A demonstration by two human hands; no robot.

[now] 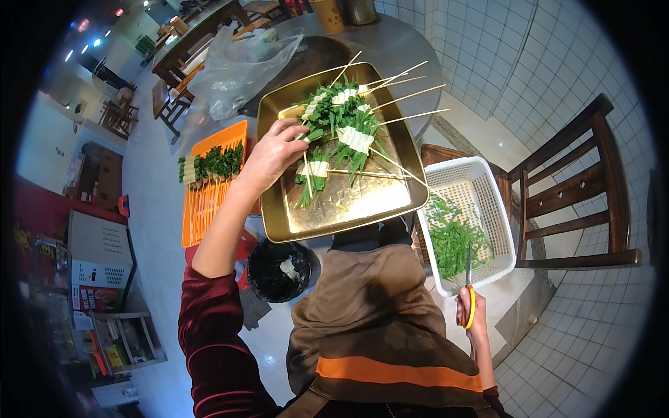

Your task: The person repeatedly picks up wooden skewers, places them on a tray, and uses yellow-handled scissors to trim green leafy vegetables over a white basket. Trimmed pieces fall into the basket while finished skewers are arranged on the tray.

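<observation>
My left hand [274,151] reaches over the left rim of a gold-coloured metal tray [339,224], its fingers pinching a thin bamboo skewer [308,177]. In the tray lie several skewers of green leafy stalks wrapped in pale yellowish strips, one such wrapped bundle [355,139] near the middle. Their sticks point various ways, some over the far and right rims. My right hand [473,313] grips scissors [469,298] with yellow and red handles. The blades point into a white plastic basket [502,224] holding cut green leaves [454,240].
Finished-looking skewers [211,167] lie on an orange plastic tray [225,135] at left. A clear plastic bag [235,73] rests on the round table [413,47]. Below the gold tray stands a black-lined bin [272,285]. A wooden chair [569,193] is at right.
</observation>
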